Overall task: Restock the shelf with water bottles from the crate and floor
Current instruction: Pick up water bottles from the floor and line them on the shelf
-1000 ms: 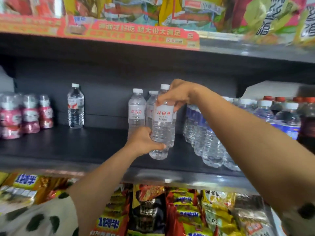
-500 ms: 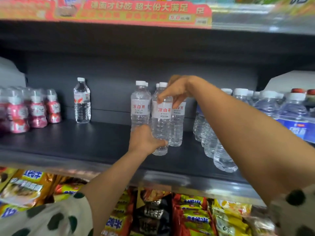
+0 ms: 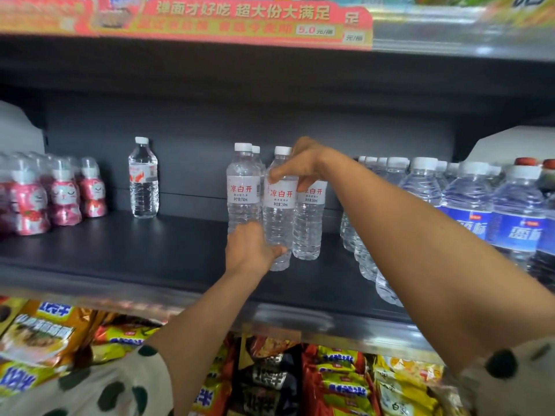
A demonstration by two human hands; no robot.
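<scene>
From the head view, the left hand gripped the base of a water bottle standing mid-shelf, toward the front edge. The right hand pinched its shoulder, beside other white-labelled bottles.

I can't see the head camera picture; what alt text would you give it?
Two bare hands set a clear water bottle on a dark store shelf: the left hand grips its base, the right hand its shoulder. Matching bottles stand beside it, pink cat-faced bottles far left, blue-labelled bottles right.
</scene>
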